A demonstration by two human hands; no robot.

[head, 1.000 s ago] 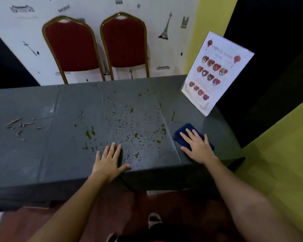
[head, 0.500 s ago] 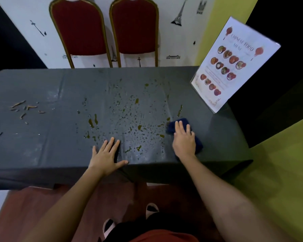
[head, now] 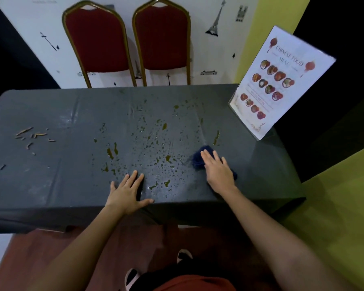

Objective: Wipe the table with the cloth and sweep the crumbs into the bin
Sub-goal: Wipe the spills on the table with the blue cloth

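Since a second ago, our right hand [head: 218,172] has slid the cloth [head: 199,157] leftward, from near the table's [head: 51,185] right end to the edge of the green spills [head: 111,152]. It lies flat with fingers straight, pressing the cloth down so it drags the liquid. Our left hand [head: 127,192] stays spread flat by the front edge, holding nothing, likely bracing us. The crumbs [head: 32,135] lie well apart at the left, and no bin is in view.

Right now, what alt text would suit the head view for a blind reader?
A right hand presses a blue cloth onto a grey tablecloth spattered with greenish droplets; the left hand lies flat near the front edge. Crumbs lie left, a Chinese food menu stands right.
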